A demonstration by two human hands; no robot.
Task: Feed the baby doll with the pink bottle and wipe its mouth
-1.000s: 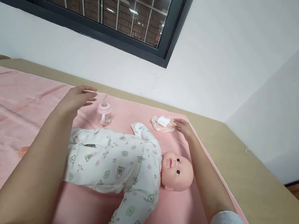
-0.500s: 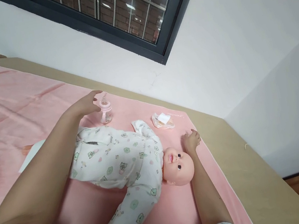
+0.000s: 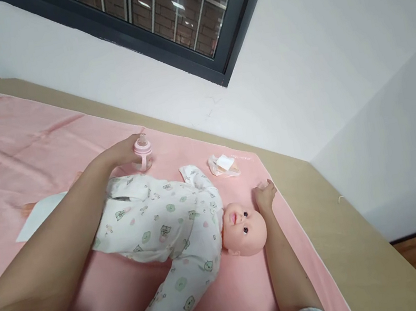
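Observation:
Beyond the doll's body, my left hand is closed around the far side of a small clear baby bottle with a pink collar and handle. The bottle stands roughly upright, and my fingers are partly hidden behind it. A bald baby doll lies on its back, dressed in a white suit printed with green bears. My right hand rests past the doll's head, fingers curled around something small, pale and see-through that I cannot make out. The right forearm lies alongside the head.
A pink sheet covers much of the tan bed surface. A clear plastic packet with a white label lies near the wall edge. A pale blue-white flat piece sits under my left arm. Above is a dark-framed window.
My left hand has closed on the baby bottle, which has turned slightly. My right hand stays in nearly the same place. The view has shifted a little.

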